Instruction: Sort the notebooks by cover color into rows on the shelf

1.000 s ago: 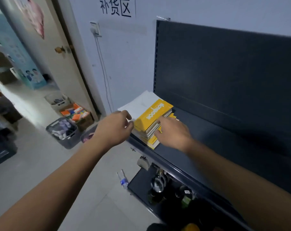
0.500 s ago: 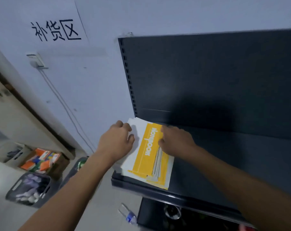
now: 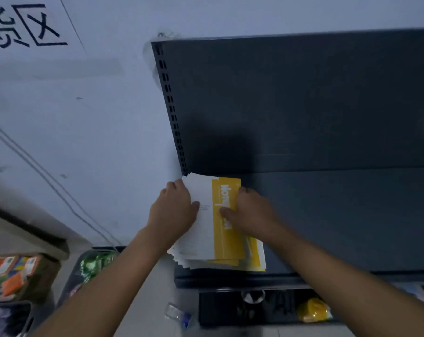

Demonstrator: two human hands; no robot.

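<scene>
A stack of notebooks (image 3: 224, 244) with white and yellow covers lies at the left end of a dark shelf (image 3: 339, 227). The top cover is white on the left with a yellow band bearing white letters. My left hand (image 3: 174, 210) grips the stack's left edge, thumb on the white cover. My right hand (image 3: 249, 212) lies on the yellow band at the stack's right side, fingers curled over the edge and thumb pressing the cover. Lower notebooks fan out at the front edge.
A dark back panel (image 3: 291, 105) rises behind the shelf, against a pale wall with black characters. Below, a lower shelf (image 3: 254, 310) holds a yellow bag (image 3: 314, 310). Baskets and boxes of goods (image 3: 14, 276) stand on the floor at left, with a plastic bottle (image 3: 178, 314).
The view has swung right and closer, facing the shelf squarely. Both hands stay on the stack, which now lies flatter and squarer against the back panel.
</scene>
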